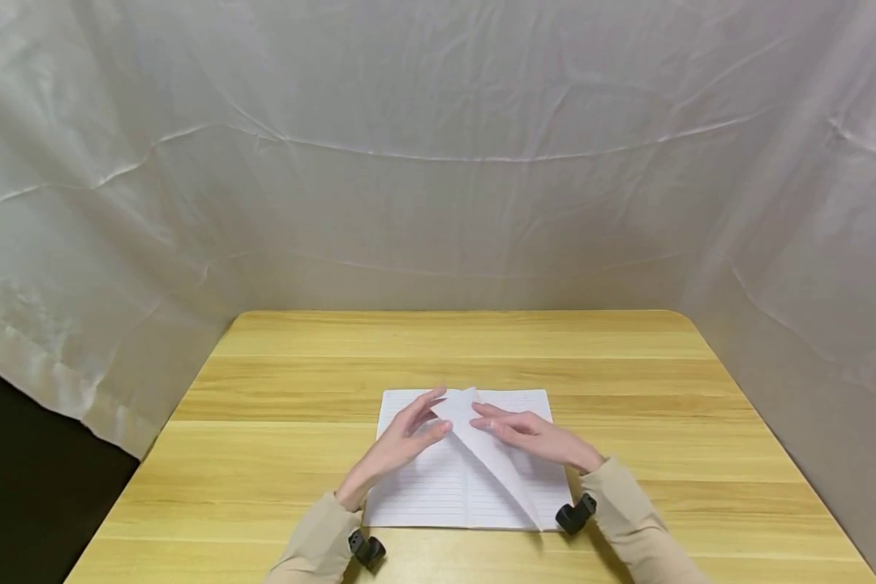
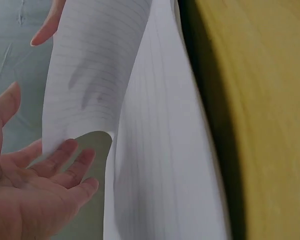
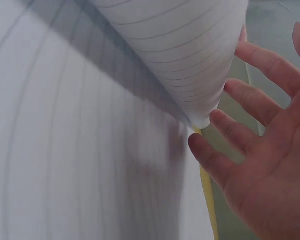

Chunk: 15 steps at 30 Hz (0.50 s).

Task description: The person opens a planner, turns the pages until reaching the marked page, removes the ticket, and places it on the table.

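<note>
An open lined notebook (image 1: 423, 491) lies flat, with one page (image 1: 491, 456) lifted and curving up near the middle fold. My left hand (image 1: 401, 442) is over the left half, thumb spread away from the fingers. In the left wrist view its fingertips (image 2: 67, 147) meet the lower edge of the raised page, and the thumb stands apart from the paper. On the other side, my right hand (image 1: 529, 435) reaches over the right half with loosely extended fingers. The right wrist view has those fingertips (image 3: 233, 87) right at the curled page's edge, the thumb away from it.
The notebook rests near the front of a wood-grain table (image 1: 307, 381). Pale hanging cloth (image 1: 438, 211) encloses the table at the back and both sides. Small black devices (image 1: 367, 550) are strapped at both wrists over beige sleeves (image 1: 314, 539).
</note>
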Available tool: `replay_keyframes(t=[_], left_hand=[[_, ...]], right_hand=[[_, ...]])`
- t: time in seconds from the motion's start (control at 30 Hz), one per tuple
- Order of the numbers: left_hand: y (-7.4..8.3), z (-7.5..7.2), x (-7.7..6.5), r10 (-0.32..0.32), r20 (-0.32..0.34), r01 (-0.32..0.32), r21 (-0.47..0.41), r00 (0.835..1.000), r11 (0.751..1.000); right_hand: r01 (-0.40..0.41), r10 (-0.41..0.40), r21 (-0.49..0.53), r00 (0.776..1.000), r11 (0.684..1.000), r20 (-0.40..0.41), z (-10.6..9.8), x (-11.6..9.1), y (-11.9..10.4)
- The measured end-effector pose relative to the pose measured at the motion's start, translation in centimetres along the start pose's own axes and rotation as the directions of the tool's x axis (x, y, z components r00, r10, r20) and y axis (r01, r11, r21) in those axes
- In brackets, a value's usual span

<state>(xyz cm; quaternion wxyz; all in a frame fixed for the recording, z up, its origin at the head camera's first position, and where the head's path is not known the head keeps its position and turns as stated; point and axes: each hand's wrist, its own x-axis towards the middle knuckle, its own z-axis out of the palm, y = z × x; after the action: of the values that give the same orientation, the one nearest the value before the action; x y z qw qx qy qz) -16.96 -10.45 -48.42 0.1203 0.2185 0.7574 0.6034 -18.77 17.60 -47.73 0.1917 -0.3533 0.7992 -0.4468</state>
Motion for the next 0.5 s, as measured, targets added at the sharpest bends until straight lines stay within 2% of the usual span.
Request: replay_keyframes(t=[0.13, 0.33, 0.5], left_hand=[[-0.06, 0.00, -0.05, -0.053, -0.015, 0.054, 0.042, 0.998, 0.998], [-0.40, -0.14, -0.02, -0.069, -0.032, 0.071, 0.069, 0.997, 0.995], [-0.78, -0.24, -0.06, -0.085, -0.069, 0.089, 0.067, 0.994, 0.994]], right_hand=[[0.007, -0.007, 0.010, 1.000, 1.000, 0.007, 0.36, 0.06, -0.04], [0.012, -0.012, 0.008, 1.000, 1.000, 0.003, 0.56, -0.01, -0.12], [0.013, -0.012, 0.055, 1.000, 0.998, -0.023, 0.52, -0.17, 0.13]])
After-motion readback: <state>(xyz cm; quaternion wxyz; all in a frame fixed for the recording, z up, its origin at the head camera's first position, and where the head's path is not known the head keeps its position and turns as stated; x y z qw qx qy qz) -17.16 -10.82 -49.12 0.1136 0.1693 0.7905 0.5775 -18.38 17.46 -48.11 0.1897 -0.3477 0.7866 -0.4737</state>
